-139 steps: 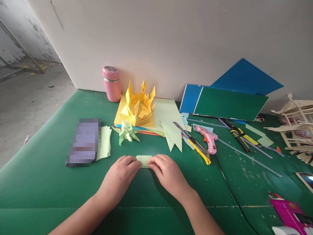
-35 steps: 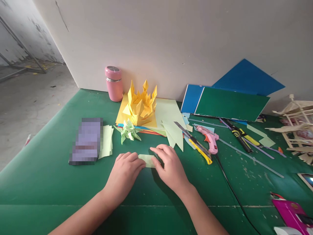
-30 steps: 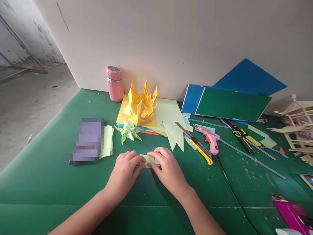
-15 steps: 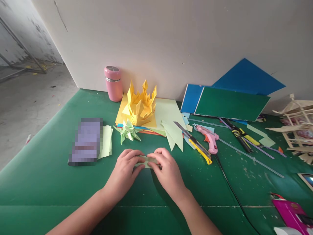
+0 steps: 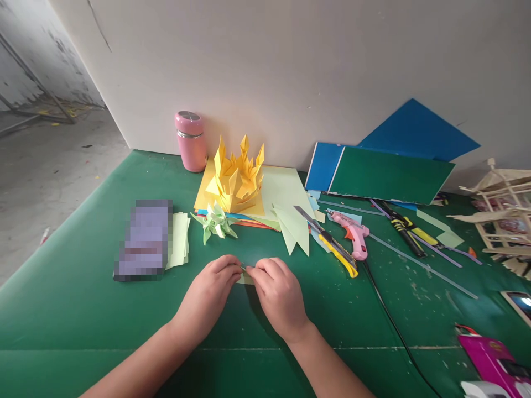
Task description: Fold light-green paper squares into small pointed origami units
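A small piece of pale green paper (image 5: 245,279) lies low over the green table, mostly covered by fingers. My left hand (image 5: 213,290) pinches its left part, and my right hand (image 5: 280,293) pinches its right part, with the fingertips of both nearly meeting. Just beyond the hands sits a folded light green paper flower (image 5: 216,222). Behind it a yellow folded paper crown (image 5: 238,179) rests on a stack of coloured sheets (image 5: 286,185). Pale green slips (image 5: 180,240) lie left of the hands.
A blurred phone-like object (image 5: 145,237) lies at left. A pink flask (image 5: 191,143) stands by the wall. To the right are a yellow cutter (image 5: 342,257), a pink glue gun (image 5: 354,237) with a black cord, dark pliers-like tools (image 5: 404,232), boards (image 5: 390,174) and a wooden model (image 5: 506,204).
Both hands have turned inward and their fingertips have come closer together. Less of the pale green paper shows between them. The view has shifted slightly.
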Action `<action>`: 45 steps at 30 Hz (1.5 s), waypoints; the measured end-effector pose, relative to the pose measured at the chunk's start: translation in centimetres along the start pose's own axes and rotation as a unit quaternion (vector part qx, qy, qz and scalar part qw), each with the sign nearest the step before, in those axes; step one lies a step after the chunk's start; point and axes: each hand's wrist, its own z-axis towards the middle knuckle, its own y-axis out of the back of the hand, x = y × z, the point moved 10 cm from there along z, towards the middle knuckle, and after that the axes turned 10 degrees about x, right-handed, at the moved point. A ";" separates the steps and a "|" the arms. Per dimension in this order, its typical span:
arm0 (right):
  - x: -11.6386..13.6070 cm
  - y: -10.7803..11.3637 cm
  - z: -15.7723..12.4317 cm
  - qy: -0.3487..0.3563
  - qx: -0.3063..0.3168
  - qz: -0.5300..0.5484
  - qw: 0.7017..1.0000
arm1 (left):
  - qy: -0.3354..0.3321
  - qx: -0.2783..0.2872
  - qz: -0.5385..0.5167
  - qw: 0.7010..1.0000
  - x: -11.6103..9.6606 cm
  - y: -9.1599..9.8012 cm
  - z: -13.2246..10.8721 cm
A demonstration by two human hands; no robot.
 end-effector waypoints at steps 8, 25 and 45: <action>0.1 -0.3 -0.3 0.012 0.019 0.002 1.000 | 0.007 0.013 0.092 0.996 0.1 -0.2 -0.3; 0.0 -0.8 -0.2 0.000 0.080 -0.003 0.997 | -0.023 0.058 0.138 0.988 0.0 -1.2 -0.3; -0.1 -1.0 -0.5 0.054 0.092 0.016 0.994 | -0.044 0.021 0.118 0.992 -0.7 0.1 -0.2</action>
